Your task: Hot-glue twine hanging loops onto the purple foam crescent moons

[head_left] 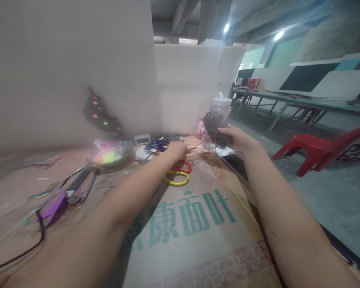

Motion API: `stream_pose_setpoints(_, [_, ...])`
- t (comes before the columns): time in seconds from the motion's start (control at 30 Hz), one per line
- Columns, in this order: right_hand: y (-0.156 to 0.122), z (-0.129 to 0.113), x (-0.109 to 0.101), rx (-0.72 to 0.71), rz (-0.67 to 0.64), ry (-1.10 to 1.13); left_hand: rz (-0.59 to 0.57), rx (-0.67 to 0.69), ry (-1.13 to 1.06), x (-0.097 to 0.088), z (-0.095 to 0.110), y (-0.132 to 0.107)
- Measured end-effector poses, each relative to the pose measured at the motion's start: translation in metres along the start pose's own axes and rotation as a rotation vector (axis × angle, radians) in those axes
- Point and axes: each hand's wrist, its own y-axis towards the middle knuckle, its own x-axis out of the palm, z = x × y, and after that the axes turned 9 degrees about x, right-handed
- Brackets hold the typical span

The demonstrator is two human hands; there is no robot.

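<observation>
My right hand (238, 140) is closed around a ball of grey-brown yarn (213, 127), held just above the far right part of the table. My left hand (176, 151) reaches forward with its fingers curled; a thin strand seems to run from it toward the ball, but blur hides what it pinches. Right under the left hand lie a red ring (184, 165) and a yellow ring (177, 180) on a sheet of cardboard (198, 224) with green printed characters.
A clear lidded jar (221, 106) and something pink stand behind the yarn. A clear dish of colourful bits (108, 156), a dark dotted object (99, 114), purple paper (55, 206) and black cables (33, 248) lie to the left. White partition boards rise behind. Red plastic chairs (321, 148) stand to the right.
</observation>
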Motion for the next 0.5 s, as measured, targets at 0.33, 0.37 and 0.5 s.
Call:
stream_pose_setpoints(0.33, [0.007,-0.015,0.000,-0.070,0.404,-0.317,0.031,0.000,0.040,-0.014,-0.012,-0.015])
stream_pose_setpoints(0.37, [0.005,-0.018,0.005,-0.063,0.398,-0.365,0.015,0.001,0.038,-0.012,-0.011,-0.014])
stream_pose_setpoints(0.5, [-0.013,-0.045,0.025,-0.183,0.402,-0.499,0.015,0.003,0.033,-0.003,-0.007,-0.012])
